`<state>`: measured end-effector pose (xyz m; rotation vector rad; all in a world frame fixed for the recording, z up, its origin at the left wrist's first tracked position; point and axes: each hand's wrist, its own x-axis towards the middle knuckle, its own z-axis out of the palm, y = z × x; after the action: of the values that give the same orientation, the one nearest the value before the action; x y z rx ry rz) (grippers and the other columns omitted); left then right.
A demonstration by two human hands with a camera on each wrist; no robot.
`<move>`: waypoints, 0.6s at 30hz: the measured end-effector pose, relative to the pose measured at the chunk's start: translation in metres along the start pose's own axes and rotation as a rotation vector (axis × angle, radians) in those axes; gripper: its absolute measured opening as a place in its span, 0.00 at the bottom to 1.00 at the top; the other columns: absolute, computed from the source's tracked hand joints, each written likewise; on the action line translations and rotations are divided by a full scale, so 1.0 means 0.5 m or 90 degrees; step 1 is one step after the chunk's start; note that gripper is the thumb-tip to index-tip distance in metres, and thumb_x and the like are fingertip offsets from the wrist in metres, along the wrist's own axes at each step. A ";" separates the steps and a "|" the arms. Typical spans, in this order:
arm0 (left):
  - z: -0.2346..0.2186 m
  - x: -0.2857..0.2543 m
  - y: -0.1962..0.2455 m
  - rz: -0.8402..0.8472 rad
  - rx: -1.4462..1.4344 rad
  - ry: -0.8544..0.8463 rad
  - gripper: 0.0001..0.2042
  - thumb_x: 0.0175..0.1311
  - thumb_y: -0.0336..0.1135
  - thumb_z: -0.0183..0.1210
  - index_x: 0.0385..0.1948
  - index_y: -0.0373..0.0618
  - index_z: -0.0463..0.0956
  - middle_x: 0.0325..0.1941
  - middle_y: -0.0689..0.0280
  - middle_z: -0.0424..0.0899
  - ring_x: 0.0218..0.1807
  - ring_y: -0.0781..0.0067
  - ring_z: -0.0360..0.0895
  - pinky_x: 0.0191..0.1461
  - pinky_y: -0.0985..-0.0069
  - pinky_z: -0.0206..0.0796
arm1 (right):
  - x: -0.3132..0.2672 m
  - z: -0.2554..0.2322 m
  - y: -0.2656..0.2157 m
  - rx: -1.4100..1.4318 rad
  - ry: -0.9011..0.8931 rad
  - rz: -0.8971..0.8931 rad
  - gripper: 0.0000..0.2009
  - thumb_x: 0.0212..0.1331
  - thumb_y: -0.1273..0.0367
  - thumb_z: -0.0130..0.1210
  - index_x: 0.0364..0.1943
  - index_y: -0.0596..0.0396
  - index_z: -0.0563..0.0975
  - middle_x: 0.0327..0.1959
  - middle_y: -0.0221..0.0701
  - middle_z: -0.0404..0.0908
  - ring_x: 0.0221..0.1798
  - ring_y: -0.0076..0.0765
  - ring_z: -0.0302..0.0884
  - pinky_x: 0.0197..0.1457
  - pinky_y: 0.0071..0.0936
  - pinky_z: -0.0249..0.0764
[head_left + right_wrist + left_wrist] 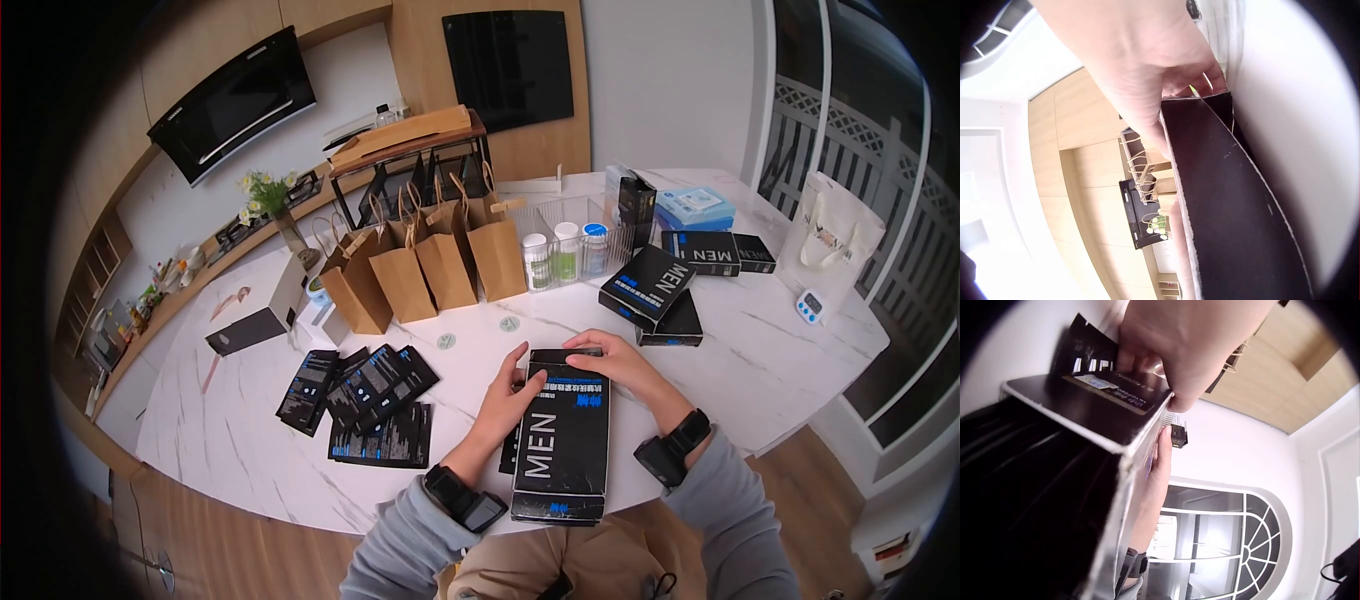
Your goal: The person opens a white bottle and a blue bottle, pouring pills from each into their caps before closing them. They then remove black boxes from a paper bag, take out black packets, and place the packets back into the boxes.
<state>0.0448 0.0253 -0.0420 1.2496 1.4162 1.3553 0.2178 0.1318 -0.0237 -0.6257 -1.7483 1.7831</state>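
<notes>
A black box marked MEN (565, 430) lies lengthwise at the table's near edge, between both hands. The left hand (505, 405) holds its left side, thumb on the upper face. At the far right corner, the right hand (625, 370) grips the box with bent fingers. The left wrist view shows the left hand (1191, 344) at one end of the box (1097, 403), with the right hand (1155, 481) beyond. In the right wrist view, the right hand (1141, 56) holds an end of the box (1229, 187); its fingertips are partly hidden.
Flat black packets (380, 390) lie to the left. Brown paper bags (445, 265) stand behind, beside a clear organizer with bottles (566, 250). More black boxes (650, 285) are stacked at the right, near a white bag (830, 225) and a small timer (809, 306).
</notes>
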 end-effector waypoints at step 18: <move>-0.001 -0.198 0.169 0.241 0.657 -0.397 0.48 0.35 0.51 0.68 0.63 0.53 0.51 0.67 0.48 0.44 0.68 0.47 0.43 0.65 0.57 0.44 | 0.018 -0.024 0.047 -0.175 0.018 -0.080 0.11 0.48 0.75 0.56 0.38 0.58 0.74 0.28 0.31 0.78 0.33 0.22 0.73 0.37 0.18 0.67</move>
<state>0.0744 -0.0764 0.0336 2.4248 1.4534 0.2539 0.2180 0.1469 -0.0472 -0.6307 -1.9853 1.4561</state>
